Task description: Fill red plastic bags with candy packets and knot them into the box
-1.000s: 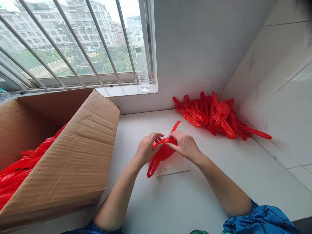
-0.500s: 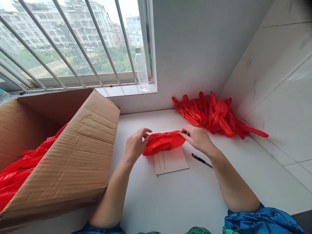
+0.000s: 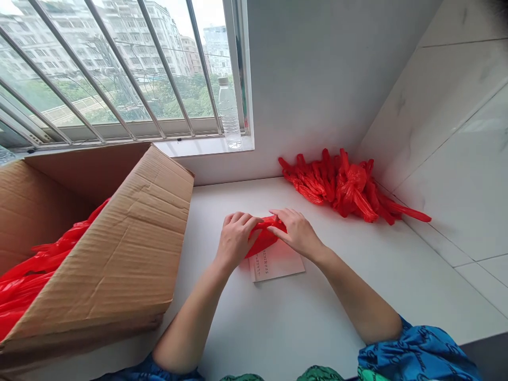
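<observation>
Two-handed hold on a bunched red plastic bag point(image 3: 265, 239), out on the white counter point(image 3: 278, 328) and overlapping the top edge of a printed paper sheet point(image 3: 280, 264). Left hand point(image 3: 237, 241) curled over the bag's left end, fingers together and clamped on the plastic. Right hand point(image 3: 297, 233) laid over the right end, fingers close together and pressed down on the same bag. Far left: open cardboard box point(image 3: 119, 254), flap raised, with loose red bags point(image 3: 32, 270) heaped inside. Back right, well apart from the hands and against the wall corner: pile of knotted red bags point(image 3: 341, 185). On the window sill, upright and capped: clear water bottle point(image 3: 229, 114), fill level impossible to tell.
</observation>
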Tool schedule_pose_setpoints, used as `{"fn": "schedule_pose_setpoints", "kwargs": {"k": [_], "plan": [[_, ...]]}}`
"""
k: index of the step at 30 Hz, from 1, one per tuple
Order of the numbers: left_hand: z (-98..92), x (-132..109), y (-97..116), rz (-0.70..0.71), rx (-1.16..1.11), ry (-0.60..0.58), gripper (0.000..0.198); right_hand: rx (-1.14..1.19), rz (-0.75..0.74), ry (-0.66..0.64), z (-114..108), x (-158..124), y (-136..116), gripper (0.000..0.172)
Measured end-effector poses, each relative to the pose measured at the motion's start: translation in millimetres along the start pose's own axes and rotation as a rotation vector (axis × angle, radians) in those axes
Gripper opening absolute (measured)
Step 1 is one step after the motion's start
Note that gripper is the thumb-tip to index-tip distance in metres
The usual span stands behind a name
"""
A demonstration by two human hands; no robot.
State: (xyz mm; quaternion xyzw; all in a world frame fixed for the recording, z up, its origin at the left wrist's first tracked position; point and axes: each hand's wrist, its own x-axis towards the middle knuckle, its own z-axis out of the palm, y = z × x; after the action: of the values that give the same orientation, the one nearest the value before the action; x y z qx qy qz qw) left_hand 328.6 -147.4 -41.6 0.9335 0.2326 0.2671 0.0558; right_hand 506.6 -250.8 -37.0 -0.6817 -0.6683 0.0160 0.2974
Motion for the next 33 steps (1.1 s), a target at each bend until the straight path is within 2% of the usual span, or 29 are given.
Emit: {"fn": "schedule_pose_setpoints", "kwargs": {"k": [3, 6, 8, 10, 13, 16, 17, 19, 21, 24, 26, 30, 33], "plan": [[-5.3, 0.3, -3.3, -0.032, -0.054, 0.087, 0.018, 0.052, 0.065, -0.012, -3.5, 0.3, 7.2, 0.019], [-18.4, 1.1, -7.3, -0.204, -0.197, 0.305, 0.015, 0.053, 0.230, 0.093, -24.5, -0.5, 21.5, 0.016], [-25.3, 1.7, -9.5, -0.333, -0.375, 0.442, 0.014, -0.010, 0.330, 0.148, -40.2, -2.3, 30.3, 0.012], [-29.3, 2.3, -9.6, -0.392, -0.605, 0.492, 0.014, -0.075, 0.379, 0.169, -52.6, -5.4, 33.0, 0.010], [-33.5, 2.5, -3.8, -0.335, -0.841, 0.417, 0.026, -0.088, 0.314, 0.298, -63.2, -11.0, 19.2, 0.017], [-40.6, 1.6, 6.5, -0.217, -0.815, 0.297, 0.021, 0.026, 0.085, 0.425, -63.6, -15.3, -9.4, 0.017], [-43.5, 1.2, 9.7, -0.185, -0.795, 0.262, 0.021, 0.075, 0.005, 0.409, -60.7, -15.9, -18.5, 0.016], [-49.4, 0.5, 14.4, -0.154, -0.794, 0.184, 0.024, 0.146, -0.096, 0.291, -50.1, -15.2, -31.0, 0.019], [-54.1, -0.4, 16.2, -0.155, -0.835, 0.094, 0.025, 0.123, -0.114, 0.121, -34.9, -12.8, -33.7, 0.023], [-57.6, -1.7, 12.9, -0.171, -0.904, -0.019, 0.022, -0.035, -0.092, -0.086, -14.8, -9.7, -25.1, 0.036], [-58.1, -2.6, 7.9, -0.175, -0.885, -0.040, 0.023, -0.105, -0.117, -0.120, -9.9, -9.7, -19.5, 0.036], [-60.0, -4.1, -0.6, -0.107, -0.713, -0.032, 0.023, -0.139, -0.176, -0.073, -16.7, -13.6, -21.0, 0.033], [-65.5, -4.7, 2.1, -0.059, -0.692, -0.136, 0.026, -0.229, -0.121, -0.195, -17.7, -16.6, -26.8, 0.041]]}}
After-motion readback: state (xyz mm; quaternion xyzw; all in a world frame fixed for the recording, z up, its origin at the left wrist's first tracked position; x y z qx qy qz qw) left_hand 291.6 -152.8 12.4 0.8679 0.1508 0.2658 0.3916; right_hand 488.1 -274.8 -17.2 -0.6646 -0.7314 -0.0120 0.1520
